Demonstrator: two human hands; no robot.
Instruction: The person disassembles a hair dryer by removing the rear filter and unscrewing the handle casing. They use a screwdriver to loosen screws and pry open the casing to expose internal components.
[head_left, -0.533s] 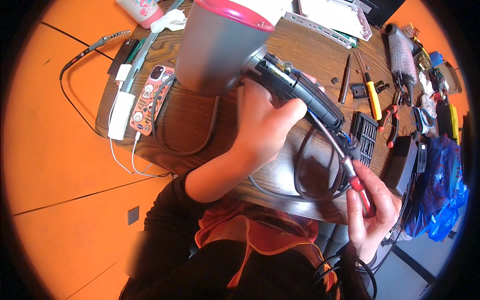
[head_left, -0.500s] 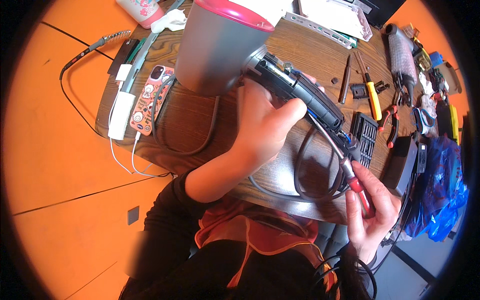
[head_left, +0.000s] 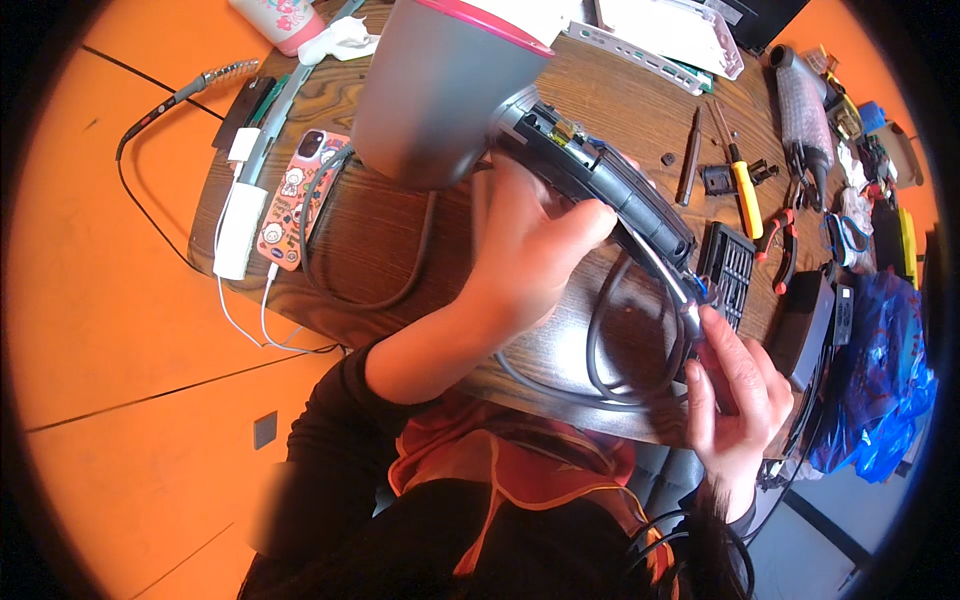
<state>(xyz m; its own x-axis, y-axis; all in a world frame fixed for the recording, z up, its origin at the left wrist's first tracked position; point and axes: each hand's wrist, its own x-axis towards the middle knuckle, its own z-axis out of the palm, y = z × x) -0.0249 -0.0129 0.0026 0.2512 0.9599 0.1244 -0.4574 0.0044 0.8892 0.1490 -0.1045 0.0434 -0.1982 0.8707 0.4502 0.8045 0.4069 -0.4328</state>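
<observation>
L hand (head_left: pixel 525 255): fingers curled round opened blk plastic handle (head_left: pixel 640 195) of grey pink-rimmed cyl. hair dryer (head_left: pixel 430 100). R hand (head_left: pixel 745 400): fingers pinching silver-shafted screwdriver (head_left: pixel 670 283) alongside.

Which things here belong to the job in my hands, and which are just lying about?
Apparently part of the job:
grey hair dryer, handle opened, in your left hand
metal-shafted screwdriver in your right hand

Apparently lying about:
patterned phone
yellow-handled screwdriver
pliers
blue plastic bag
</observation>
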